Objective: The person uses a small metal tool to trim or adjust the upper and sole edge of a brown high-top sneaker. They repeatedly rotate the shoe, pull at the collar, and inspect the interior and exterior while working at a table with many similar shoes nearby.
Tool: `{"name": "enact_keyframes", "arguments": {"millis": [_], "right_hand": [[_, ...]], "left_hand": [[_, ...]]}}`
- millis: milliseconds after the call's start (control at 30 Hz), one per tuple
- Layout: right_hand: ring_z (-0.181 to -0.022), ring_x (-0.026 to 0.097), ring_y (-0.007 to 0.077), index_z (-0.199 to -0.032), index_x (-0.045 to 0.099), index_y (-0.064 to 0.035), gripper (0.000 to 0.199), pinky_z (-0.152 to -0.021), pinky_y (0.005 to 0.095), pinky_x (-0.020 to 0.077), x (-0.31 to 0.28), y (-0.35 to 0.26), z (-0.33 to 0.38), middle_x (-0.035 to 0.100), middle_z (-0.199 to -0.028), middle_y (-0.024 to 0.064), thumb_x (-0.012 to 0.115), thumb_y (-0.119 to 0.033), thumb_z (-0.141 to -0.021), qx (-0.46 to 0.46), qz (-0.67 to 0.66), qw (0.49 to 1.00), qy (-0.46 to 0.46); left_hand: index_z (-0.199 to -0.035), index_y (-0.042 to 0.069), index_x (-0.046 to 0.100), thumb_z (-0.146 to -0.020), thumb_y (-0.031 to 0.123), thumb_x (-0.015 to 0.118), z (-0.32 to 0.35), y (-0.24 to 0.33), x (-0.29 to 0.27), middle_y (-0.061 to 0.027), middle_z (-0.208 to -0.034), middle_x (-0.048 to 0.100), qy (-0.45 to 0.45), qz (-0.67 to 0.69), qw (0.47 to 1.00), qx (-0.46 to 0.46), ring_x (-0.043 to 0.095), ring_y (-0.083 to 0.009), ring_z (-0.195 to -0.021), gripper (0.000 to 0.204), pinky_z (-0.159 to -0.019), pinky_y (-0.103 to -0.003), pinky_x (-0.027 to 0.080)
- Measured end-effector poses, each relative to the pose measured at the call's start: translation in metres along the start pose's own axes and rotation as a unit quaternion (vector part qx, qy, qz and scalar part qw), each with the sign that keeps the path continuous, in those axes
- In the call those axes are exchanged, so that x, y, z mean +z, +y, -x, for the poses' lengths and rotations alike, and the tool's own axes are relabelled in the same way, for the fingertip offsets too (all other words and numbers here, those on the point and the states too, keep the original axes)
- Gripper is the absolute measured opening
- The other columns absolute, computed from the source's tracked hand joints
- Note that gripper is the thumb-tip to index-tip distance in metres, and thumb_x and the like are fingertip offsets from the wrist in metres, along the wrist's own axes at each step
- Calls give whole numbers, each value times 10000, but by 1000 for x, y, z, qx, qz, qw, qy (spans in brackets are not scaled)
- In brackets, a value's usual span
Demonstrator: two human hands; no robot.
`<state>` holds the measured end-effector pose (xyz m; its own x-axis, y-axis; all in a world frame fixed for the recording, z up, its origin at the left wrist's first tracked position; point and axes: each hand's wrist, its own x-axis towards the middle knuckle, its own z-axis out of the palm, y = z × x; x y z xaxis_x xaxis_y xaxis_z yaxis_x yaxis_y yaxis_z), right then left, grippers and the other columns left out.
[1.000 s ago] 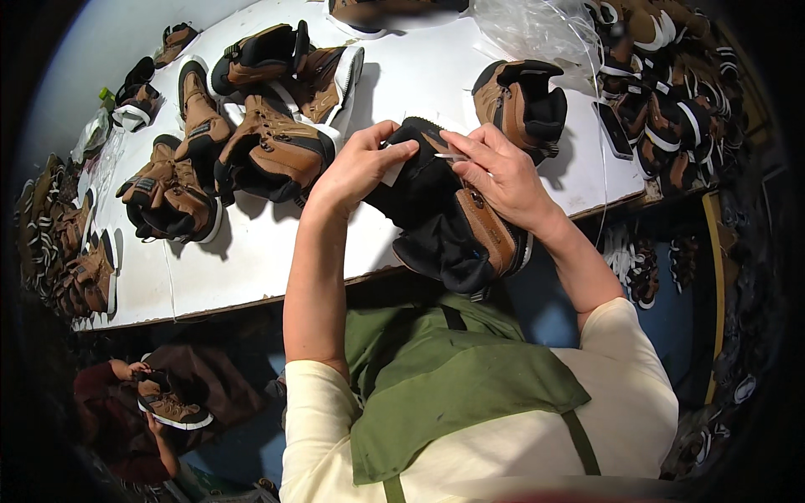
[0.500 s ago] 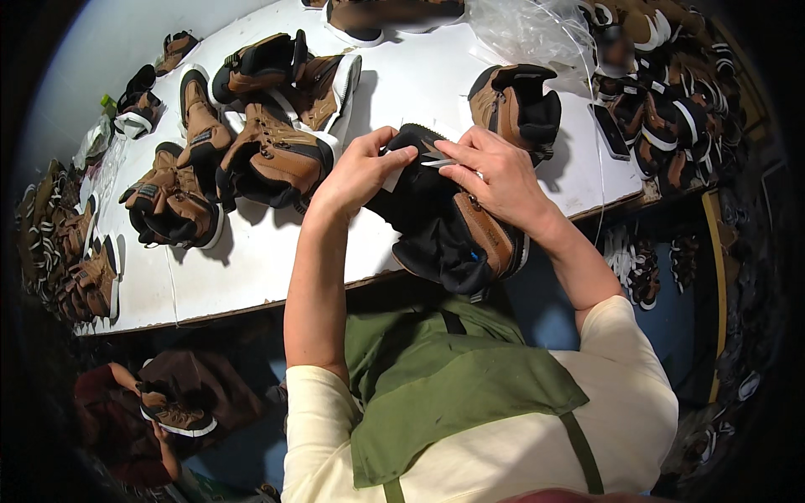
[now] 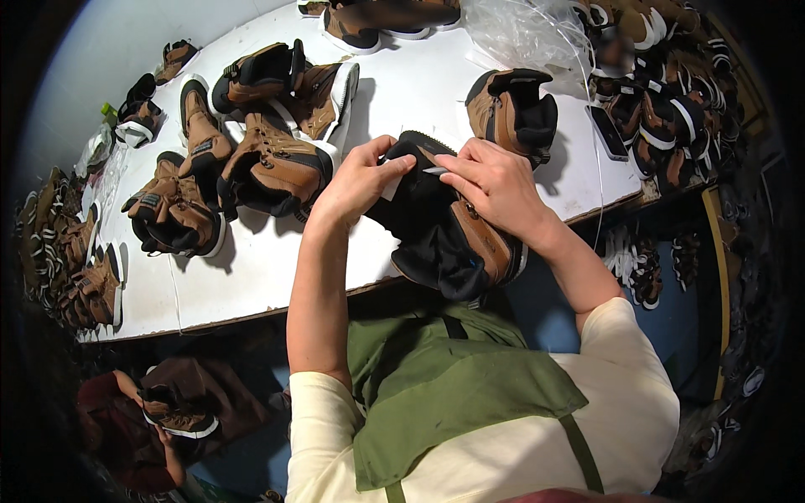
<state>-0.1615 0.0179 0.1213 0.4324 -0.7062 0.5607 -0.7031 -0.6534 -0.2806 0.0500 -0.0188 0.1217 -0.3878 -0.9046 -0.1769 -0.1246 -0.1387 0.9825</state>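
Observation:
A brown and black boot (image 3: pixel 482 239) lies tilted at the table's front edge, its dark opening toward me. Beyond its opening rises a black flap (image 3: pixel 411 144) with a saw-toothed edge; whether it is the boot's tongue I cannot tell. My left hand (image 3: pixel 362 180) pinches that flap between thumb and fingers, with a small white slip (image 3: pixel 391 186) beside the thumb. My right hand (image 3: pixel 496 184) is closed on small silvery snips (image 3: pixel 435 170), their tip against the flap. The rest of the snips is hidden in my fingers.
On the white table (image 3: pixel 251 277), several brown boots (image 3: pixel 277 163) stand left and another boot (image 3: pixel 513 109) right. A phone (image 3: pixel 609 132) and clear plastic bag (image 3: pixel 528 33) lie at right. Piled shoes (image 3: pixel 679 109) line the right side. Lower left, another person holds a shoe (image 3: pixel 178 415).
The two pointed blades at my right fingers showed apart before; now only one short tip shows. My right hand has shifted slightly; my left keeps its hold on the flap.

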Motion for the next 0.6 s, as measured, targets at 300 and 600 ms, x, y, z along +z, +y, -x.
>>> {"name": "enact_keyframes", "arguments": {"millis": [300,600], "right_hand": [[-667,353,34,-1174,592,45,346,-613,168,306,-10,13,2,435,-780,-39,509,-225,-974,181,-344,915,113],[-658,373,25,-1062,620,58,351,-586,175,335,14,34,38,456,-736,-55,713,-200,-842,304,-330,888,104]], "left_hand": [[-1012,17,577,-898,185,621,4,1,0,22,-782,584,-1,8,1000,12,525,-49,-670,208,-581,-203,433],[-989,-5,538,-855,84,610,35,-28,-10,-11,-732,527,120,-110,955,249,451,-61,-664,176,-578,-207,389]]}}
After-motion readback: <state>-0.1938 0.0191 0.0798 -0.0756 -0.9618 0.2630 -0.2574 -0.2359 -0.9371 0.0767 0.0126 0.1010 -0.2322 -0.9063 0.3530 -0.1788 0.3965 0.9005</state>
